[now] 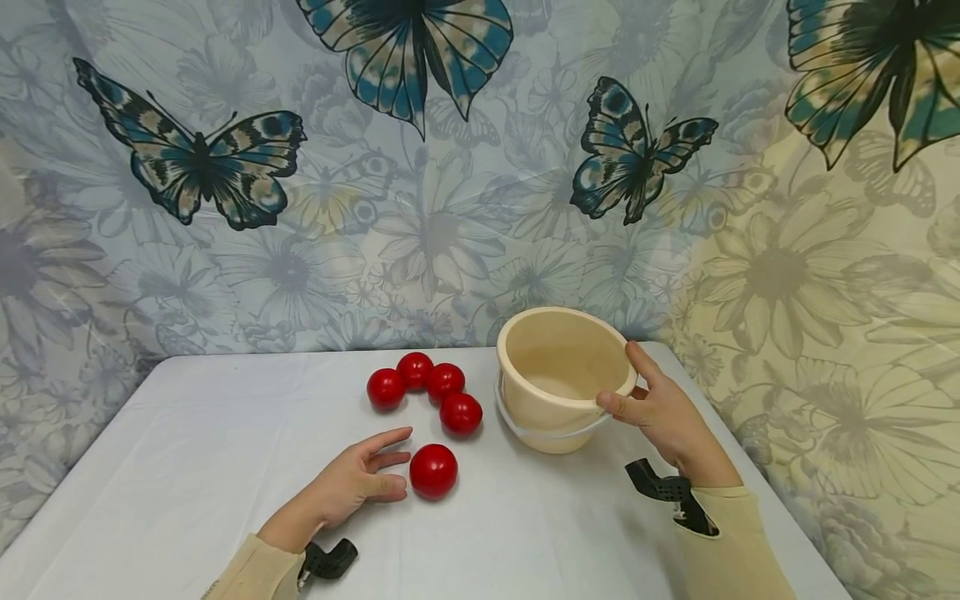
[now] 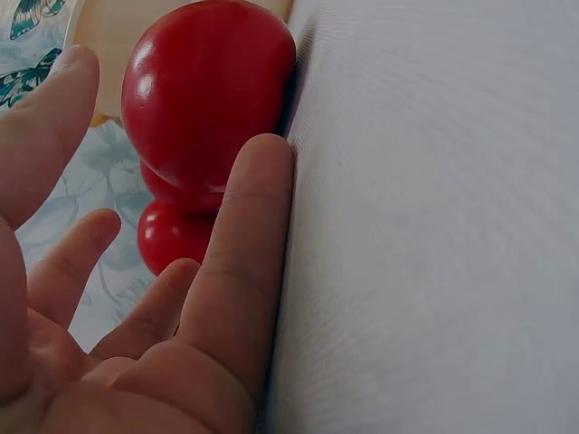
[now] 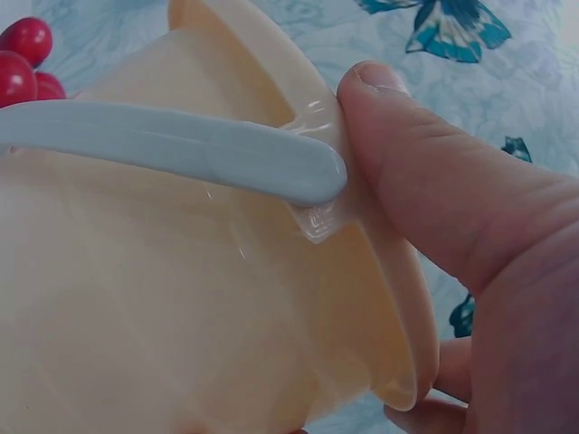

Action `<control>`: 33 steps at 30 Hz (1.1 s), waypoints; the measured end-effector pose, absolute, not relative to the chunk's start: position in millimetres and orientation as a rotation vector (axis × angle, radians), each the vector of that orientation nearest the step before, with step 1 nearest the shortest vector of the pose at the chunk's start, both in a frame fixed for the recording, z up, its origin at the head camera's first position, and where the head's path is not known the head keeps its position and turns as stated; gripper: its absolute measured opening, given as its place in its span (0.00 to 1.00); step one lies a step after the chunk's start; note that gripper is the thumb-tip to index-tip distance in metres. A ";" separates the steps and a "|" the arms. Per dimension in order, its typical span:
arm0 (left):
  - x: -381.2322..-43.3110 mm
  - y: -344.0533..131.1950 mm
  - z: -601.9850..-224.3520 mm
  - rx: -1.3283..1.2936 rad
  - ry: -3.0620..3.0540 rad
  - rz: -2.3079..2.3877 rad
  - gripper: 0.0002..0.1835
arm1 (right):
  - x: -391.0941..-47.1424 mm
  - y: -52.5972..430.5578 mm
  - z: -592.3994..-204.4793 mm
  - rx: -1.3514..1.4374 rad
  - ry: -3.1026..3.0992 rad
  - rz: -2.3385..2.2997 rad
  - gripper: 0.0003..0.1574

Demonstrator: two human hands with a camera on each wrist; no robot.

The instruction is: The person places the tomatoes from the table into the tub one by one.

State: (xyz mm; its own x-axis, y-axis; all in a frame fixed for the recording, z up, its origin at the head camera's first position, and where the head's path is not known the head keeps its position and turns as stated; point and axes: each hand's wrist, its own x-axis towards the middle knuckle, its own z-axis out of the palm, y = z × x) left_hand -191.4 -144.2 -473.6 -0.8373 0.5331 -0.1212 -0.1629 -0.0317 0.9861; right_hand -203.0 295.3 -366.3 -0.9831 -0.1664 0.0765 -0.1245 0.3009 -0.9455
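A cream bucket (image 1: 555,429) with a pale handle (image 3: 163,145) is at the right of the white table, its inside showing no contents. My right hand (image 1: 667,421) grips its rim on the right side; in the right wrist view the thumb (image 3: 407,154) lies against the rim beside the handle's joint. A glossy red ball (image 1: 433,472) lies near the table's middle. Beside it, to the left, my left hand (image 1: 358,477) has its fingers spread toward the ball and holds nothing. The left wrist view shows the ball (image 2: 213,90) just beyond a fingertip; contact is unclear.
Several more red balls, among them a front one (image 1: 461,414) and a left one (image 1: 386,389), lie together left of the bucket. Behind the white table (image 1: 225,450) hangs a butterfly-patterned cloth (image 1: 450,242). Each wrist wears a black camera mount (image 1: 330,558).
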 end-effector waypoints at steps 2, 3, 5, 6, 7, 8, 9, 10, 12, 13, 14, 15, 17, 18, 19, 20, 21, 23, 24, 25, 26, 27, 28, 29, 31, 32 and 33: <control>-191.5 -144.3 -473.8 0.393 1.779 1.915 0.43 | -203.0 295.1 -366.6 -0.281 2.471 -1.848 0.63; -191.7 -144.3 -474.2 0.395 1.783 1.912 0.43 | -203.0 295.2 -366.8 -0.280 2.468 -1.851 0.63; -192.5 -144.1 -475.0 0.395 1.779 1.913 0.43 | -203.0 295.3 -366.8 -0.280 2.472 -1.850 0.63; -193.1 -143.8 -475.6 0.396 1.774 1.916 0.43 | -202.9 295.3 -366.8 -0.283 2.474 -1.849 0.63; -193.8 -143.5 -476.3 0.396 1.766 1.919 0.43 | -202.9 295.3 -366.8 -0.285 2.473 -1.851 0.63; -194.2 -142.9 -477.0 0.395 1.756 1.924 0.43 | -202.8 295.3 -366.8 -0.285 2.475 -1.850 0.63; -194.5 -142.3 -477.4 0.390 1.745 1.930 0.43 | -202.8 295.3 -366.9 -0.286 2.476 -1.850 0.62; -194.7 -141.4 -477.8 0.388 1.734 1.935 0.43 | -202.9 295.3 -367.1 -0.285 2.476 -1.849 0.63; -194.9 -139.6 -478.1 0.389 1.725 1.939 0.43 | -202.8 294.9 -367.3 -0.278 2.476 -1.850 0.63; -195.0 -138.8 -478.2 0.390 1.724 1.938 0.43 | -202.6 294.7 -367.3 -0.271 2.478 -1.848 0.63; -195.0 -138.0 -478.1 0.393 1.729 1.934 0.43 | -202.5 294.5 -367.2 -0.264 2.480 -1.846 0.63; -195.3 -137.3 -478.0 0.399 1.733 1.929 0.43 | -202.4 294.3 -367.1 -0.259 2.480 -1.845 0.63; -196.0 -136.0 -478.6 0.411 1.750 1.916 0.44 | -202.1 294.0 -367.0 -0.250 2.481 -1.844 0.63; -196.4 -135.4 -479.0 0.416 1.754 1.910 0.44 | -202.0 293.9 -366.8 -0.249 2.481 -1.842 0.63; -196.8 -134.7 -479.1 0.422 1.758 1.905 0.44 | -201.9 294.0 -366.9 -0.249 2.480 -1.842 0.63; -197.0 -134.0 -479.1 0.424 1.764 1.900 0.43 | -201.9 294.1 -367.0 -0.249 2.479 -1.843 0.63; -197.2 -133.2 -479.2 0.425 1.766 1.897 0.43 | -201.9 294.2 -367.2 -0.250 2.479 -1.844 0.63; -197.5 -131.5 -479.2 0.428 1.766 1.895 0.43 | -202.0 294.4 -367.5 -0.251 2.477 -1.846 0.63; -197.9 -130.7 -479.5 0.429 1.763 1.893 0.43 | -202.0 294.5 -367.7 -0.251 2.476 -1.848 0.63; -198.1 -129.6 -479.5 0.433 1.762 1.893 0.43 | -202.2 294.5 -367.8 -0.250 2.476 -1.850 0.63; -198.4 -128.5 -479.4 0.437 1.760 1.893 0.43 | -202.3 294.5 -367.9 -0.250 2.475 -1.852 0.63; -198.7 -127.4 -479.4 0.441 1.757 1.894 0.42 | -202.3 294.5 -368.1 -0.249 2.474 -1.853 0.63; -199.0 -126.3 -479.4 0.444 1.758 1.893 0.42 | -202.4 294.5 -368.2 -0.247 2.474 -1.852 0.63; -199.3 -125.2 -479.4 0.449 1.759 1.893 0.42 | -202.4 294.5 -368.3 -0.246 2.474 -1.852 0.63; -199.7 -123.3 -479.2 0.460 1.771 1.887 0.42 | -202.5 294.4 -368.4 -0.242 2.474 -1.850 0.63; -199.9 -122.6 -479.2 0.463 1.780 1.883 0.42 | -202.5 294.4 -368.4 -0.241 2.474 -1.849 0.63; -200.0 -121.9 -479.0 0.465 1.788 1.880 0.42 | -202.5 294.4 -368.4 -0.239 2.473 -1.849 0.63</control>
